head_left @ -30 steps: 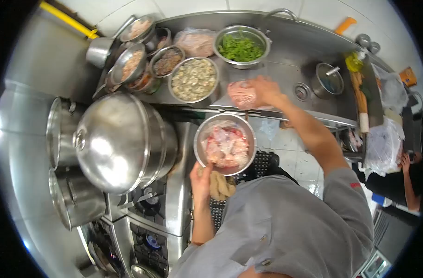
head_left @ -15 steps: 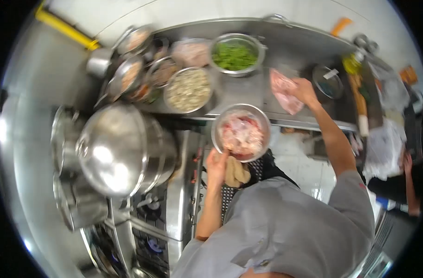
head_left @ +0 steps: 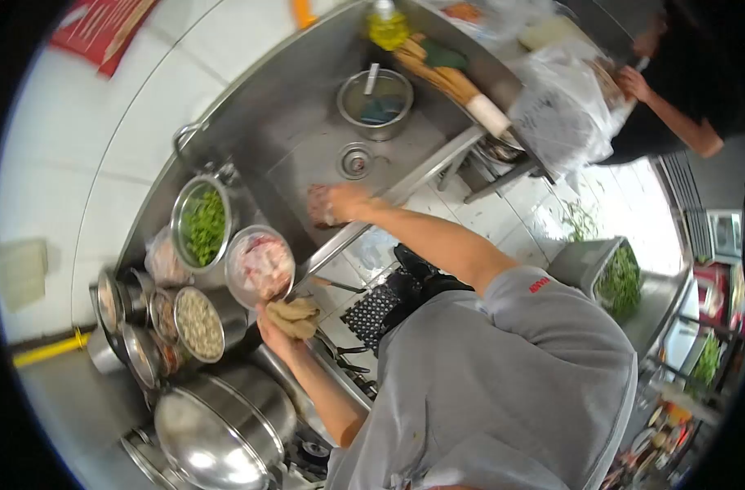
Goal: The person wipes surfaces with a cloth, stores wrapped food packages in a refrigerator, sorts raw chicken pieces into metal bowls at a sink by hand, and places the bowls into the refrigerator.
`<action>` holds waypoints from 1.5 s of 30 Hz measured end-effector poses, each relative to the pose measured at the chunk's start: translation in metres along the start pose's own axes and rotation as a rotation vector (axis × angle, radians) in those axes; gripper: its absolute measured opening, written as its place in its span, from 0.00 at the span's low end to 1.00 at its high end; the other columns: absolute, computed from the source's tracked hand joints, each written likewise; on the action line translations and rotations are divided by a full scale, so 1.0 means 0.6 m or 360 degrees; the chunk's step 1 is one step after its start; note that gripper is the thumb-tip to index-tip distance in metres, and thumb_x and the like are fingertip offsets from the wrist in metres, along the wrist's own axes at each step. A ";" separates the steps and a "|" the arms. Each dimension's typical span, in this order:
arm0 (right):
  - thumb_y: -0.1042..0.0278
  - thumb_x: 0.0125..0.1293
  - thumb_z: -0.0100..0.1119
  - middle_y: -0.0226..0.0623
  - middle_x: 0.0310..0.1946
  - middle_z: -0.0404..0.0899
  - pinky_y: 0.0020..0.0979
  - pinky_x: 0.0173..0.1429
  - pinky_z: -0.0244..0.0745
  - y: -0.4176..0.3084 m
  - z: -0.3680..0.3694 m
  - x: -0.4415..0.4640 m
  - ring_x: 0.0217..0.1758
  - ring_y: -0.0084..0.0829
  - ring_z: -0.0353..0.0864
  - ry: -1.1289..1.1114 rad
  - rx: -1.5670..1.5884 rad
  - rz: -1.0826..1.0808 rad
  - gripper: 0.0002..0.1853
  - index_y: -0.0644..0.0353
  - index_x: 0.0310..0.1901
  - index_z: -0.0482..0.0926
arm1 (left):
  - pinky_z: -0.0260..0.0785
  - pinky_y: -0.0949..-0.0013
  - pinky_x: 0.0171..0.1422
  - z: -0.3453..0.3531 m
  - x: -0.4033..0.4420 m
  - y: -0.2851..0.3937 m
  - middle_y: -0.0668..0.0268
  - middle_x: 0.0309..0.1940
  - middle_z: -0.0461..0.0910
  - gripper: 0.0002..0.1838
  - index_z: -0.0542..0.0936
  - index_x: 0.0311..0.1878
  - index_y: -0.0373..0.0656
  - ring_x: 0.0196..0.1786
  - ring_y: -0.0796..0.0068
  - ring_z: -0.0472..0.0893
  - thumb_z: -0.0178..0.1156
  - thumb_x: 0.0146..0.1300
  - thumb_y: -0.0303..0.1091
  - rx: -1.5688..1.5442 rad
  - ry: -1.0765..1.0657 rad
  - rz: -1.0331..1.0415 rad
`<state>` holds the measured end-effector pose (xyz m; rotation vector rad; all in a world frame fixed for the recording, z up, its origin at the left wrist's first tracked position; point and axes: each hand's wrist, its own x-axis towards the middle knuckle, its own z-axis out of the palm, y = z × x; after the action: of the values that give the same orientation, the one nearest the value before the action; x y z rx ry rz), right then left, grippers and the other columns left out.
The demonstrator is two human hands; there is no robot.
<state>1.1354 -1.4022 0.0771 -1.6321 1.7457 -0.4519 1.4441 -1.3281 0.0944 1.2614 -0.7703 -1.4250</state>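
My left hand [head_left: 276, 331] grips the near rim of a steel bowl [head_left: 240, 300] that holds pale and red raw meat [head_left: 262, 263]. A tan cloth [head_left: 294, 318] hangs by the same hand, beside the bowl. Over the sink basin, my right hand [head_left: 349, 202] is closed on a limp pinkish-red piece [head_left: 319, 206]; motion blur hides whether it is meat or a plastic bag. To the left of the meat bowl stands a steel bowl of chopped greens [head_left: 204, 229].
A sink drain [head_left: 356, 161] and a bowl with a blue-green item [head_left: 375, 106] lie beyond my right hand. Bowls of pale chopped food [head_left: 201, 325] and a large steel pot [head_left: 225, 420] are at lower left. Another person's hand [head_left: 631, 83] is by plastic bags [head_left: 556, 106].
My view has turned to the right. My right hand has carried the limp piece away from the counter by the greens, toward the drain. My left hand still holds the meat bowl.
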 end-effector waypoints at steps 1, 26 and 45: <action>0.62 0.54 0.62 0.42 0.45 0.81 0.41 0.52 0.74 0.014 0.012 -0.009 0.47 0.44 0.80 0.0135 0.0117 -0.0161 0.12 0.57 0.39 0.82 | 0.76 0.63 0.44 -0.001 -0.019 -0.004 0.61 0.39 0.79 0.24 0.75 0.47 0.39 0.40 0.67 0.80 0.50 0.69 0.54 -0.0190 -0.0232 -0.0122; 0.43 0.70 0.46 0.54 0.74 0.42 0.37 0.77 0.41 0.283 0.001 -0.623 0.78 0.47 0.40 0.1482 0.1698 0.0190 0.37 0.64 0.70 0.55 | 0.69 0.63 0.62 0.554 -0.328 -0.393 0.58 0.58 0.70 0.24 0.62 0.63 0.40 0.57 0.66 0.74 0.53 0.70 0.38 0.0358 -0.1794 -0.0252; 0.65 0.67 0.56 0.31 0.37 0.82 0.23 0.39 0.71 0.902 -0.061 -0.875 0.34 0.20 0.78 0.2275 0.2592 0.1052 0.15 0.63 0.51 0.77 | 0.68 0.67 0.41 0.971 -0.528 -0.525 0.59 0.29 0.76 0.09 0.74 0.36 0.34 0.33 0.68 0.75 0.61 0.59 0.30 0.1961 -0.2055 0.1337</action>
<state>0.7002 -0.8218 -0.1305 0.6546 1.4856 -2.1586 0.7709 -1.0399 0.0358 0.3710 -2.9153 -0.8038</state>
